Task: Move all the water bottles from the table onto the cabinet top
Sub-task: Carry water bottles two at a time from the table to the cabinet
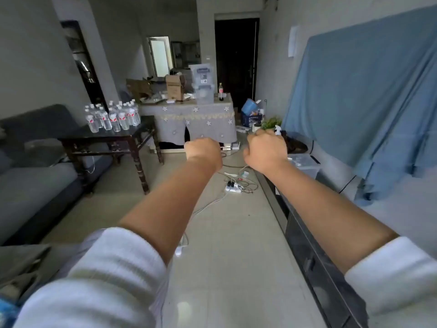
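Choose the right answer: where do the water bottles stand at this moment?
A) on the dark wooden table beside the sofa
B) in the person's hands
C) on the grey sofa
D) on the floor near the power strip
A: the water bottles stand grouped on the dark wooden table, while the left hand and the right hand hold nothing.

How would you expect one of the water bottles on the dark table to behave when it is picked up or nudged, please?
The water bottles look full and still capped, so each is probably fairly heavy for its size. They stand tall and narrow, packed close together, so a nudge could tip one into its neighbours. Their clear plastic walls likely flex slightly under a grip. Both hands, left hand and right hand, hold nothing.
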{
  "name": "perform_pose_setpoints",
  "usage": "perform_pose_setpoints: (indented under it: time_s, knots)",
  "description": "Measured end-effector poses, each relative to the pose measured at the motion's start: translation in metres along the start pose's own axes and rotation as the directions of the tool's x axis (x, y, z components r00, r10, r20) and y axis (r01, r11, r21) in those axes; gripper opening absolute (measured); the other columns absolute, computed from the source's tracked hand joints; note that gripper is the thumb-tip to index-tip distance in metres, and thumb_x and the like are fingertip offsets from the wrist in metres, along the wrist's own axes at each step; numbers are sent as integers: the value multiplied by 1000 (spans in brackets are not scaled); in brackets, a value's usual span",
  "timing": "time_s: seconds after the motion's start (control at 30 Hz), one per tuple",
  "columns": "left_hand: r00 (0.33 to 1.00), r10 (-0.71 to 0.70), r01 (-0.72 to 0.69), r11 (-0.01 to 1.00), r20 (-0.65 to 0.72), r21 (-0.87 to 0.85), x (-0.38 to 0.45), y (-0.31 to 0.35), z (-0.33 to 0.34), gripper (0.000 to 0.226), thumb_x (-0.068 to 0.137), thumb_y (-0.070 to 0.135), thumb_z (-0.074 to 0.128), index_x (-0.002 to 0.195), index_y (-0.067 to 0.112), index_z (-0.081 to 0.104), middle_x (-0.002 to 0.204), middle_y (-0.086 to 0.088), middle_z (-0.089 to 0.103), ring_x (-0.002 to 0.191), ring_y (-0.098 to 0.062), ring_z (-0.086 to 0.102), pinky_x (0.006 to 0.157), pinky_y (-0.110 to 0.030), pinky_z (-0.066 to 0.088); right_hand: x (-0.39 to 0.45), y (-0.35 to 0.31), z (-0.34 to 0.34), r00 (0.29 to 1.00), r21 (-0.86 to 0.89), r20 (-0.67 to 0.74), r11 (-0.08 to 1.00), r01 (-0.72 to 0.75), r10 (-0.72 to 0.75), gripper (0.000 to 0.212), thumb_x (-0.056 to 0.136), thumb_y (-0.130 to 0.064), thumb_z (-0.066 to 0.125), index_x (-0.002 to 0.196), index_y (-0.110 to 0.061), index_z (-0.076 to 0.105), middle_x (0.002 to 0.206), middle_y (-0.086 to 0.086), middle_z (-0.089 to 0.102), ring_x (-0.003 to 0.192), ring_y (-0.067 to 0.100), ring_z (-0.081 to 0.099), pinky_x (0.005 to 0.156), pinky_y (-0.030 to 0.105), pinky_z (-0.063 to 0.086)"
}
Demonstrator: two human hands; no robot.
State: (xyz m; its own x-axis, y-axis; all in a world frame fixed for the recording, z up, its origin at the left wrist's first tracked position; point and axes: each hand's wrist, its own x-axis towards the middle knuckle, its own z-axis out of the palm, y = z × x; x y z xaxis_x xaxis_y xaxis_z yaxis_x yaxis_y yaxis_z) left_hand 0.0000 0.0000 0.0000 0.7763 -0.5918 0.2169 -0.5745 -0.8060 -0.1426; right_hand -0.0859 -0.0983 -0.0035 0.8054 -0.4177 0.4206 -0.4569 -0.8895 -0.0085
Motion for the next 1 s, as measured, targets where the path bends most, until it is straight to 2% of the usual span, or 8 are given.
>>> perform_pose_setpoints:
  time_s: [0.13, 0.2, 0.37, 0.5, 0.57, 0.7, 0.83, 1.0]
  knots:
    - [990, -2, -4, 999, 144, 39, 54, 1, 51, 31, 91, 14, 45, 120, 12, 58, 126, -5, 59, 117, -26, 56, 86, -29, 45, 49, 10, 61, 988, -62, 152, 998, -4, 13, 34, 92, -23, 43, 117, -5, 59, 123, 14, 57, 118, 32, 50, 93, 37, 44]
    - [979, 0, -13, 998, 204, 63, 93, 1, 74, 32, 92, 14, 44, 121, 12, 57, 126, -4, 59, 117, -25, 57, 81, -27, 42, 85, 18, 90, 976, -77, 220, 997, 16, 1, 33, 93, -24, 43, 115, -7, 61, 121, 13, 59, 116, 31, 53, 93, 36, 45]
    - [961, -59, 45, 997, 271, 56, 197, -10, 113, 32, 93, 15, 42, 121, 11, 57, 126, -6, 58, 116, -25, 57, 84, -28, 45, 188, 42, 145, 963, -144, 265, 986, 86, -45, 31, 93, -22, 41, 107, -7, 64, 114, 11, 63, 109, 28, 58, 105, 42, 38]
    - [946, -137, 127, 990, 294, 54, 269, -32, 136, 34, 92, 14, 43, 123, 11, 56, 128, -7, 58, 117, -27, 56, 89, -30, 47, 271, 51, 179, 956, -82, 289, 993, 79, -53, 31, 93, -21, 43, 111, -4, 62, 119, 15, 61, 112, 30, 57, 90, 35, 47]
    - [938, -181, 168, 983, 294, 68, 301, -47, 146, 34, 92, 14, 42, 123, 10, 56, 129, -8, 57, 118, -27, 56, 92, -31, 46, 310, 48, 198, 957, -72, 280, 993, 92, -69, 32, 92, -20, 44, 113, -4, 62, 120, 15, 61, 112, 31, 57, 89, 34, 47]
    - [922, -251, 239, 968, 295, 78, 372, -85, 164, 33, 90, 9, 41, 118, 9, 60, 120, -9, 64, 111, -27, 61, 89, -31, 48, 388, 27, 243, 957, -6, 260, 991, 131, -124, 34, 92, -20, 45, 116, -3, 60, 125, 16, 58, 115, 32, 54, 90, 35, 47]
    - [916, -309, 288, 950, 255, 118, 455, -134, 184, 36, 92, 15, 43, 124, 10, 56, 130, -8, 57, 121, -28, 55, 94, -33, 46, 475, -7, 290, 952, 46, 248, 983, 176, -182, 32, 92, -19, 44, 116, -2, 58, 124, 17, 57, 116, 32, 53, 91, 35, 46]
    - [912, -331, 301, 941, 240, 154, 561, -197, 201, 35, 92, 17, 45, 124, 11, 56, 131, -8, 56, 121, -29, 54, 95, -35, 46, 589, -49, 338, 948, 131, 237, 974, 187, -214, 31, 91, -16, 47, 115, -1, 59, 124, 17, 56, 115, 32, 53, 90, 34, 45]
